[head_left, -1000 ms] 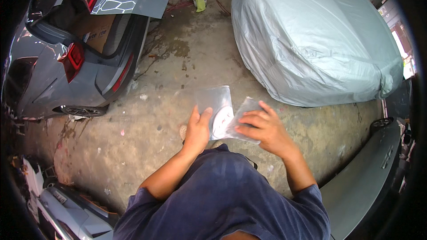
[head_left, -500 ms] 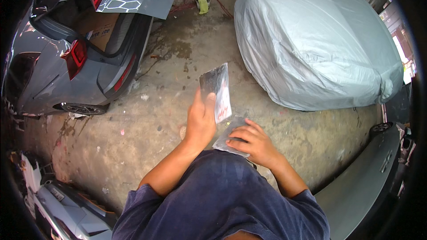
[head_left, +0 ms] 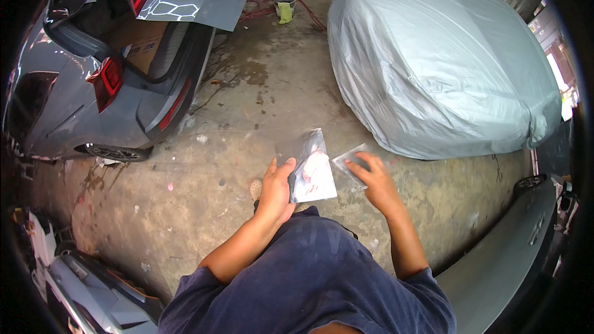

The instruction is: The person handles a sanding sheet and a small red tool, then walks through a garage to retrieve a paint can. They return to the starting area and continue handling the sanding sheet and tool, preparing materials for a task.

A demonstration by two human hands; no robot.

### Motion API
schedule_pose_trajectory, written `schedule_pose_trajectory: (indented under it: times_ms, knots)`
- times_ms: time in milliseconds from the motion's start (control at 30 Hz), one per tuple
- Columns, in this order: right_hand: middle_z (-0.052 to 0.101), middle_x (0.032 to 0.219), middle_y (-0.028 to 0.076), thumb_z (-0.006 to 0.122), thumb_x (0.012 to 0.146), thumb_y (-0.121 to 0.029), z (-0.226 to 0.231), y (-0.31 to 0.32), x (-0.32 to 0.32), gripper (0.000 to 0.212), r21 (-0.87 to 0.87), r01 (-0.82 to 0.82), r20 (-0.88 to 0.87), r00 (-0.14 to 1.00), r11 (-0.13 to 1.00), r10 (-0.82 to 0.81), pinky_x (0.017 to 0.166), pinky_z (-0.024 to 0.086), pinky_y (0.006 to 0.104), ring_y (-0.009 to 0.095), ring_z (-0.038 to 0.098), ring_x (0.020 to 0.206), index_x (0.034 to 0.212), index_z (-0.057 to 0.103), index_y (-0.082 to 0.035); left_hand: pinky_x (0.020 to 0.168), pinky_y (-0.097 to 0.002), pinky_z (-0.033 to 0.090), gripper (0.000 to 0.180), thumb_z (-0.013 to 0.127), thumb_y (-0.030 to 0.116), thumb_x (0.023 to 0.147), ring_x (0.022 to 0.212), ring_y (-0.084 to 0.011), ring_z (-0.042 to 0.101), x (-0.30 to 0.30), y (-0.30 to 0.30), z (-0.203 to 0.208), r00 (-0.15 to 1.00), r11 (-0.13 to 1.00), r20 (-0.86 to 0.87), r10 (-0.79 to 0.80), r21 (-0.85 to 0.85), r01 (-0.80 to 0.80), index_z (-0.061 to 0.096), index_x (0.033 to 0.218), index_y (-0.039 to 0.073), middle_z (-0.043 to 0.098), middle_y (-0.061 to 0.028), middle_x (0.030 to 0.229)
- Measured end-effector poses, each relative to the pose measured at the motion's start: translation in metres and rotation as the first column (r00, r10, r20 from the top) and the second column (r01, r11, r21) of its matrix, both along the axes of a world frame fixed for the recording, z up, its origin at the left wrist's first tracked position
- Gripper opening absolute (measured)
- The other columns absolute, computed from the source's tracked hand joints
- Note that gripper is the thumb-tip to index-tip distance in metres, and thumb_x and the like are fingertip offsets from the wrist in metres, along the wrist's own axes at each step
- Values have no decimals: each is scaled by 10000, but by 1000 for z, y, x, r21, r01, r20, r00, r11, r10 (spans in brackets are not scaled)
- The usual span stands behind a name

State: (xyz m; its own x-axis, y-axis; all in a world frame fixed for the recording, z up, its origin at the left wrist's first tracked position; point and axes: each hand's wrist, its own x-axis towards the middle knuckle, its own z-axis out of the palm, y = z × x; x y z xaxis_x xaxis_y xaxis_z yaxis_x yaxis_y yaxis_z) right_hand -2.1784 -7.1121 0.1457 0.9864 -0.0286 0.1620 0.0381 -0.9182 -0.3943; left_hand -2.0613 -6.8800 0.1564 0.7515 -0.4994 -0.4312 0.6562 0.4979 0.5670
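My left hand (head_left: 276, 190) grips the edge of a flat, shiny rectangular plate (head_left: 323, 193), thumb on top. A smear of whitish paste with pink-red streaks (head_left: 316, 167) lies on the plate's face. Just right of the plate, my right hand (head_left: 378, 180) holds a thin, flat greyish spreader (head_left: 346, 162) by its side, fingers across it. The spreader's near corner comes close to the plate's right edge; whether they touch I cannot tell. Motion blurs the spreader and the right fingertips. Both hands are in front of my waist, above the concrete floor.
A grey car (head_left: 124, 108) with its trunk raised stands at the left. A vehicle under a silvery cover (head_left: 427, 74) fills the right. Behind are a bucket with a yellow-green cloth (head_left: 284, 13) and red cable. A grey panel (head_left: 501, 260) is at lower right, a motorbike (head_left: 99, 291) lower left.
The plate has come down nearer my waist and tilted, showing more of the paste. My right hand has lifted the spreader up and to the right, away from my waist.
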Motion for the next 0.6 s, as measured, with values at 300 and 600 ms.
schedule_pose_trajectory:
  times_ms: [300, 600]
  knots:
    - [653, 1187, 2, 675, 764, -71, 79, 15, 21, 436, -142, -154, 300, 935, 978, 191, 1142, 343, 556, 240, 588, 1195, 1164, 717, -241, 985, -319, 447, 383, 533, 176, 1024, 1126, -174, 569, 4, -1, 13, 941, 994, 338, 8, 100, -45, 479, 1344, -27, 600, -112, 1238]
    - [665, 1137, -11, 667, 741, -65, 101, 27, 33, 362, -241, -257, 177, 936, 936, 303, 1124, 366, 527, 191, 595, 1171, 1082, 717, -178, 882, -340, 486, 371, 477, 227, 1057, 966, -161, 616, 4, -6, 27, 705, 884, 590, -393, 454, 113, 538, 1309, -37, 693, -149, 1053]
